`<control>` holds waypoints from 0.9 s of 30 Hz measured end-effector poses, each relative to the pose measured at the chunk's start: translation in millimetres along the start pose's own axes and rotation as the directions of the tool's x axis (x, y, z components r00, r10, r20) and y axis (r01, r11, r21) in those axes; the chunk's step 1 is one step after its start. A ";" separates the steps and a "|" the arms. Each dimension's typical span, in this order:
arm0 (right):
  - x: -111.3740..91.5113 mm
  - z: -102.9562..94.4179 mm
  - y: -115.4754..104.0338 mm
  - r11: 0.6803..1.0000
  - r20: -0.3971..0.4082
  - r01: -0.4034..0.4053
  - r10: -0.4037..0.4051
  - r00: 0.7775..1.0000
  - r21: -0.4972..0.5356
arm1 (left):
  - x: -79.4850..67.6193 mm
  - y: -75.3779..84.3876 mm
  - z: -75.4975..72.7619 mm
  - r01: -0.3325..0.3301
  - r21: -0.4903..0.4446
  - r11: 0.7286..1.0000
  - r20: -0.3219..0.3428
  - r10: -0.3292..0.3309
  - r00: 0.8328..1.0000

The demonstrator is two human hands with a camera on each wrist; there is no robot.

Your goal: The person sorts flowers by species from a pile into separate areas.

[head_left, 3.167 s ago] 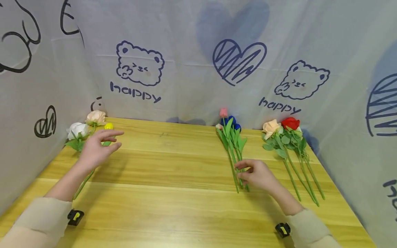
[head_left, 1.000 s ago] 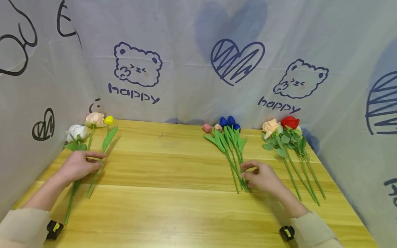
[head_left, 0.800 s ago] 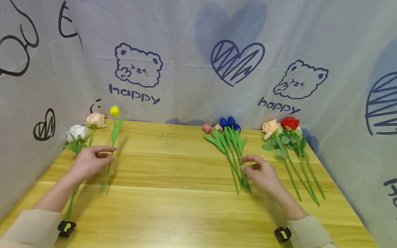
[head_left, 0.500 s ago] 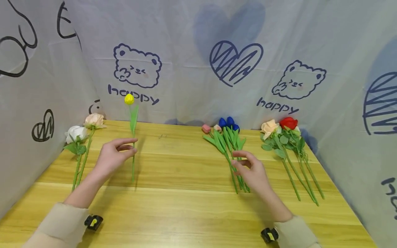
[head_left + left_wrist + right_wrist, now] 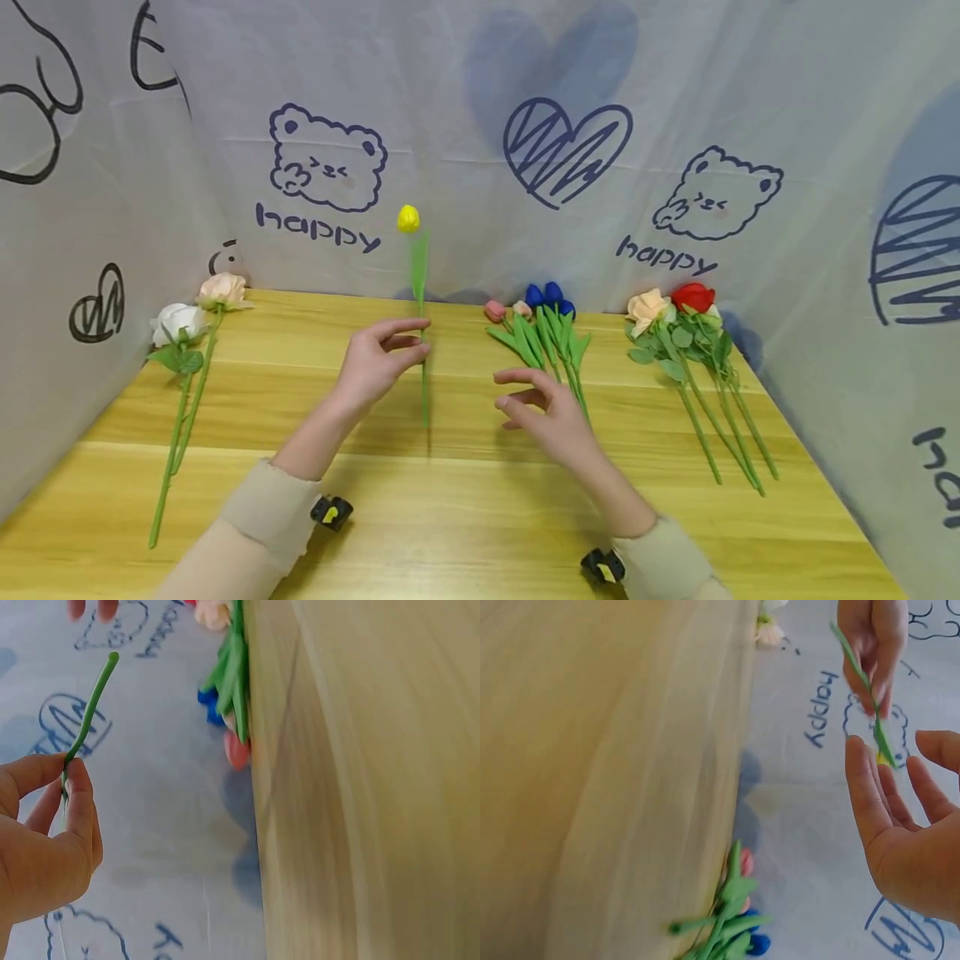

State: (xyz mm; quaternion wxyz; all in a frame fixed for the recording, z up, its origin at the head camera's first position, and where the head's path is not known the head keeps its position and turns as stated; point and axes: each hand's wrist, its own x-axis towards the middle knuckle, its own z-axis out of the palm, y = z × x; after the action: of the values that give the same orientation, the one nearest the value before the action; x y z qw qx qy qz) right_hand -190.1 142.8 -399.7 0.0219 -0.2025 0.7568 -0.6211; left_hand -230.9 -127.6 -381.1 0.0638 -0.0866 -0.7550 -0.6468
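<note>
My left hand (image 5: 375, 362) pinches the green stem of a yellow artificial tulip (image 5: 408, 219) between thumb and fingers. The tulip stands upright above the table, bloom up. In the left wrist view the lower stem (image 5: 90, 712) sticks out of the grip. My right hand (image 5: 551, 421) hovers to the right, fingers parted and slightly bent, holding nothing; the right wrist view shows its fingers (image 5: 866, 784) apart from the tulip. Behind it lies a tulip bunch, with a pink tulip (image 5: 494, 311) and blue tulips (image 5: 553, 293); the hand hides part of their stems.
On the left of the wooden table (image 5: 465, 533) lie a white rose (image 5: 178, 323) and a pale pink rose (image 5: 222, 290). At the right lie roses, including a peach rose (image 5: 648, 309) and a red rose (image 5: 692, 297). A printed cloth (image 5: 442, 108) encloses the back and sides.
My left hand reached the flowers at the left, picked up the yellow tulip and carried it rightward to mid-table. The pink tulip was laid with the bunch; my right hand let go and moved left.
</note>
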 end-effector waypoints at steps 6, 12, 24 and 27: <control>3.9 16.2 -6.1 0.999 0.076 -0.033 0.032 0.997 0.010 | 5.4 3.7 33.9 -0.028 -0.056 0.998 0.043 0.030 0.999; 4.8 21.8 -6.6 0.998 0.087 -0.060 0.059 0.994 0.009 | 9.2 8.8 55.1 -0.035 -0.099 0.994 0.051 0.040 0.998; 6.0 22.5 -3.3 0.993 0.038 -0.114 0.114 0.993 -0.023 | 5.5 6.1 63.2 -0.041 -0.090 0.995 0.071 0.047 0.996; 4.6 21.4 -3.3 0.993 0.036 -0.115 0.115 0.993 -0.002 | 4.1 6.0 62.4 -0.073 -0.098 0.993 0.069 0.080 0.994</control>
State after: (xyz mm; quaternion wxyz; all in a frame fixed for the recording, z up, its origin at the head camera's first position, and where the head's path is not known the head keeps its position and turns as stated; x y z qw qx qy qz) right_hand -187.3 120.8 -400.5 0.0713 -0.1701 0.7667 -0.6150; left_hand -232.7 -64.8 -384.2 0.0567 -0.1420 -0.7214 -0.6755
